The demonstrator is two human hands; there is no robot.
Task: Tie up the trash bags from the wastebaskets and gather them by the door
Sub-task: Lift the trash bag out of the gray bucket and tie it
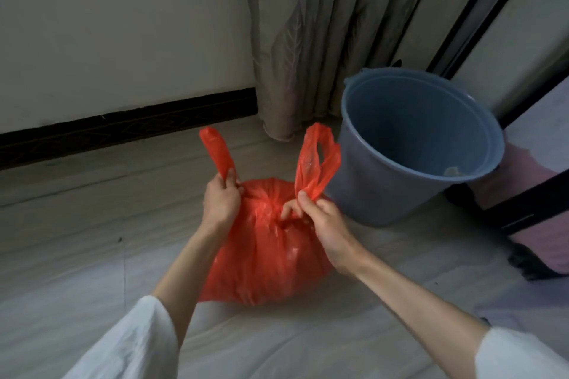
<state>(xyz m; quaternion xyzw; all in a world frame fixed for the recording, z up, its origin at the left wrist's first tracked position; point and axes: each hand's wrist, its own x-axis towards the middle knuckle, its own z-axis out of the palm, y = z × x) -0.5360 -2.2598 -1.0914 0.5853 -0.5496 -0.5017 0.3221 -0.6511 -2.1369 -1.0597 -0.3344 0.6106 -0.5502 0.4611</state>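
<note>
Bag: the red trash bag (264,243) sits full on the floor just beside the blue wastebasket (415,144), already lifted out.
Left hand: the left hand (220,200) pinches one bag handle (217,151).
Right hand: the right hand (320,218) pinches the other handle (317,160).
Done: neck gathered; first knot seems formed.
Left: likely a second knot, then carrying to the door, not in view.

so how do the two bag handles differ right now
The left handle is bunched into a narrow closed strip, while the right handle is spread wider with its loop hole open. The left handle tilts left; the right handle stands more upright, by the bucket. Both are red, rise from the bag, and are each pinched by a hand: left, right.
</note>
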